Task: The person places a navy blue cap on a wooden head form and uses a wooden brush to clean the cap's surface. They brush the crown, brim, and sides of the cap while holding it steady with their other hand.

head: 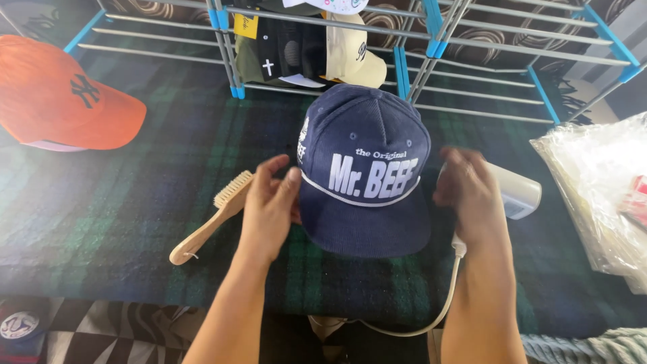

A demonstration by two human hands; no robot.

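Note:
A navy corduroy cap with white lettering and a white rope across its brim sits on a dark green plaid cloth, brim toward me. My left hand touches the cap's left side at the brim, fingers curled around its edge. My right hand is at the cap's right side, slightly blurred, fingers bent; whether it grips the cap I cannot tell. A white handheld appliance with a white cord lies just behind my right hand.
A wooden brush lies left of my left hand. An orange cap rests at the far left. A metal rack with blue joints holds several caps behind. A clear plastic bag lies at the right.

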